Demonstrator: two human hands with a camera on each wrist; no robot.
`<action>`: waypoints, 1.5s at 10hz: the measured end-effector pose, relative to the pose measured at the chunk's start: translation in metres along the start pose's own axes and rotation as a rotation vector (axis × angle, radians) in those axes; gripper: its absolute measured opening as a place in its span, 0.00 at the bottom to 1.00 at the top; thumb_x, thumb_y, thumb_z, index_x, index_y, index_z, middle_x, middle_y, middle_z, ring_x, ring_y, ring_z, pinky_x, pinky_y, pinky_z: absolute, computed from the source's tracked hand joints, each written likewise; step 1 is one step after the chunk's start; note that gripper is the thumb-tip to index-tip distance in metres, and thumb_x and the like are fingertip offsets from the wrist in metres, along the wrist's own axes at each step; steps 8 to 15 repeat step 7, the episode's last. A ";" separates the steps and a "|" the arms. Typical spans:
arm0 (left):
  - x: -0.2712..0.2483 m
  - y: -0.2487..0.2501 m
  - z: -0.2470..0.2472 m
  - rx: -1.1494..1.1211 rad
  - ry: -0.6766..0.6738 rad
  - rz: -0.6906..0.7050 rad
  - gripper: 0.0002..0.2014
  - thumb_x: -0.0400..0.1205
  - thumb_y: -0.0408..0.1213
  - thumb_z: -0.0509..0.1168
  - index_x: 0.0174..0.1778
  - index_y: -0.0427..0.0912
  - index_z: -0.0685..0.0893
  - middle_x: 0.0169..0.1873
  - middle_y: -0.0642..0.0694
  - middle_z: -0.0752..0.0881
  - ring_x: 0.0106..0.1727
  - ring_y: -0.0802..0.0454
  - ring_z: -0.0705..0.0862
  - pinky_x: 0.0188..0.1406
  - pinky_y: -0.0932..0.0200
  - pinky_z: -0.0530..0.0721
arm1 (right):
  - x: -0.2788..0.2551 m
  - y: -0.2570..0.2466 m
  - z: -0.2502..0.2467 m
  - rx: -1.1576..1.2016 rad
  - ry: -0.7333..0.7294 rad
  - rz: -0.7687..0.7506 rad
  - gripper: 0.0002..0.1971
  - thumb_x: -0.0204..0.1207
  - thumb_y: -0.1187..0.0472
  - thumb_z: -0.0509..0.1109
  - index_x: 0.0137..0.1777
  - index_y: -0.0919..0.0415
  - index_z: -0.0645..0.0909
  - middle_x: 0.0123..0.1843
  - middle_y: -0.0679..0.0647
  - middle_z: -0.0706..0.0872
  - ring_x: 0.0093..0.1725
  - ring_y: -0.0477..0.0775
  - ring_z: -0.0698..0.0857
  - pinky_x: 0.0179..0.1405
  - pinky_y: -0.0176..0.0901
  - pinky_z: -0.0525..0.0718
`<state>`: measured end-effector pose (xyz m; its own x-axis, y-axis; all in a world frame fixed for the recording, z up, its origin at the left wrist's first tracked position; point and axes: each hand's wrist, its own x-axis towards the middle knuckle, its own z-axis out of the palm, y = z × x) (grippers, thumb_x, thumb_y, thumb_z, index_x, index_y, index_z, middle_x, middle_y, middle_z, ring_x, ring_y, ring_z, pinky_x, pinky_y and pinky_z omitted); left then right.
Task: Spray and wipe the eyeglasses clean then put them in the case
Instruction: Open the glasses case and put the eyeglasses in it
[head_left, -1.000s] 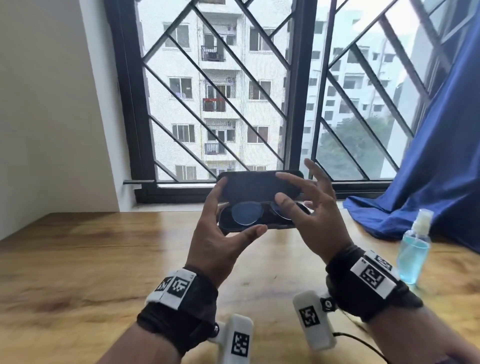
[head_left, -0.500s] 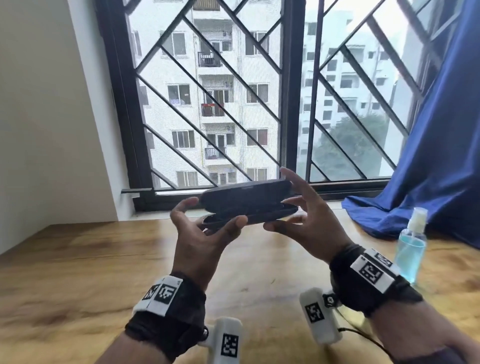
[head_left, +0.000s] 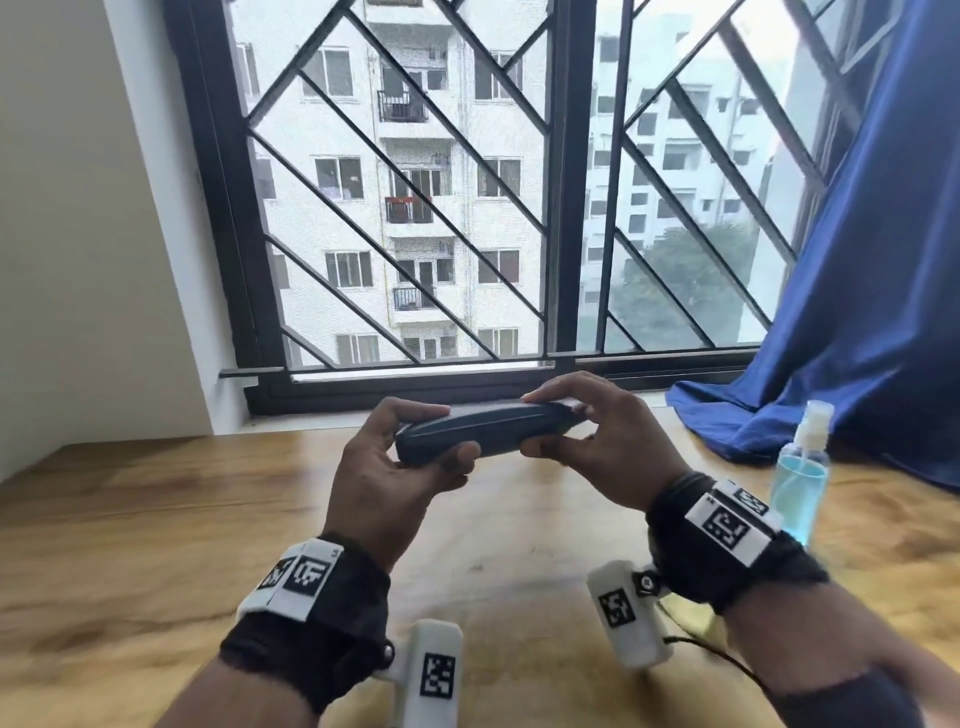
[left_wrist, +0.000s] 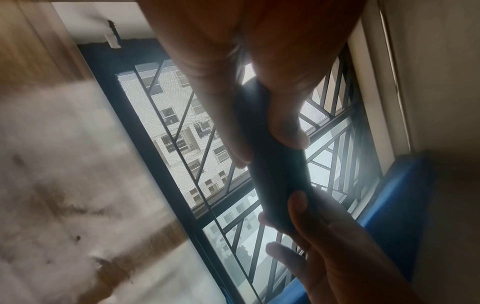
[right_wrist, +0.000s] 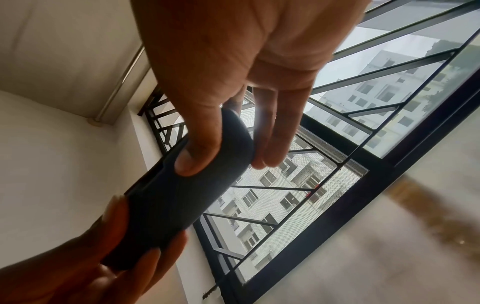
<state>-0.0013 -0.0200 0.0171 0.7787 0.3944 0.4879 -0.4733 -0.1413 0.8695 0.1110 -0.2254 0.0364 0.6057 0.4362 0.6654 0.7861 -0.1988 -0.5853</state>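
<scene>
A dark eyeglass case (head_left: 483, 431) is held level in the air above the wooden table (head_left: 156, 519), with its lid down. My left hand (head_left: 410, 441) grips its left end, thumb under and fingers over. My right hand (head_left: 566, 426) pinches its right end between thumb and fingers. The case (left_wrist: 275, 164) runs between both hands in the left wrist view, and the case (right_wrist: 182, 195) shows the same way in the right wrist view. The eyeglasses are hidden from every view.
A spray bottle (head_left: 800, 473) of blue liquid stands on the table at the right. Behind it a blue curtain (head_left: 841, 332) pools onto the table's far right corner. A barred window (head_left: 467, 208) closes off the far edge.
The case lid stood wide open with the glasses showing inside, then came down half way, and now lies flat on the base. Both hands have moved down a little with the case.
</scene>
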 end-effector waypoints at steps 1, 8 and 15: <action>0.002 -0.003 -0.002 0.050 -0.038 -0.067 0.20 0.68 0.29 0.83 0.53 0.40 0.85 0.44 0.35 0.91 0.45 0.31 0.93 0.47 0.43 0.93 | 0.001 -0.002 -0.002 -0.148 -0.110 0.000 0.22 0.65 0.48 0.86 0.60 0.41 0.89 0.57 0.42 0.88 0.54 0.43 0.86 0.52 0.34 0.81; -0.007 -0.004 0.013 0.603 -0.321 -0.189 0.06 0.76 0.38 0.76 0.41 0.56 0.89 0.46 0.51 0.94 0.48 0.52 0.91 0.55 0.54 0.88 | -0.028 0.000 0.002 -0.711 -0.537 0.454 0.36 0.68 0.61 0.76 0.76 0.36 0.77 0.73 0.53 0.85 0.70 0.58 0.84 0.72 0.44 0.80; -0.007 -0.004 0.013 0.603 -0.321 -0.189 0.06 0.76 0.38 0.76 0.41 0.56 0.89 0.46 0.51 0.94 0.48 0.52 0.91 0.55 0.54 0.88 | -0.028 0.000 0.002 -0.711 -0.537 0.454 0.36 0.68 0.61 0.76 0.76 0.36 0.77 0.73 0.53 0.85 0.70 0.58 0.84 0.72 0.44 0.80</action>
